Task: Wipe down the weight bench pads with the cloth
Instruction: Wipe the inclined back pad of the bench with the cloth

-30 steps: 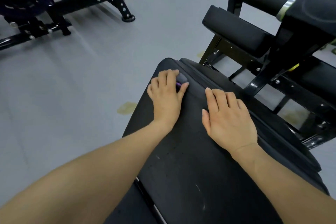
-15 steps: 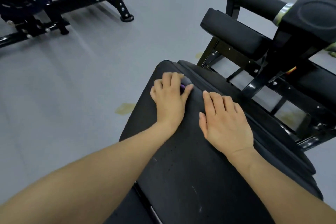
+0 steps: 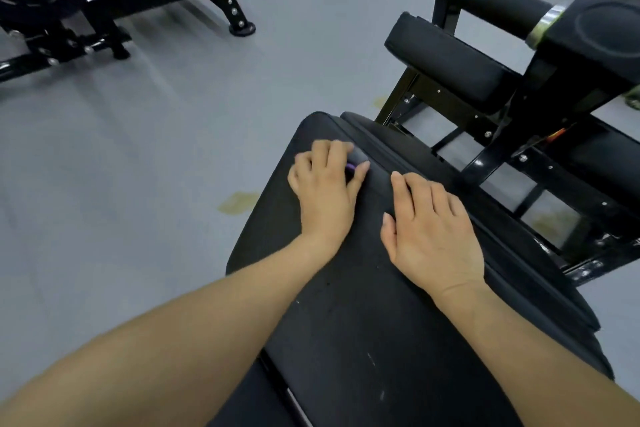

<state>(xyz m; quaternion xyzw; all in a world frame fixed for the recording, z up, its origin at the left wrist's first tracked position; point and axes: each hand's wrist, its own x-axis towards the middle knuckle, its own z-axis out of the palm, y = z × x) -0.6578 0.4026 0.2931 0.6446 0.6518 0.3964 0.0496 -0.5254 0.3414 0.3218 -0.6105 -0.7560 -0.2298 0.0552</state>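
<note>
The left hand (image 3: pixel 325 194) presses a small dark cloth (image 3: pixel 356 163) under curled fingers near the far end of the bench pad (image 3: pixel 346 322); the right hand (image 3: pixel 429 232) lies flat beside it.

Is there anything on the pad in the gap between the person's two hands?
No. In the head view only bare black pad shows between the left hand and the right hand.

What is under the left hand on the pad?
A small dark grey cloth with a purple bit pokes out past the left hand, which presses it onto the pad. Most of it is covered by the fingers, so its full shape cannot be seen.
</note>
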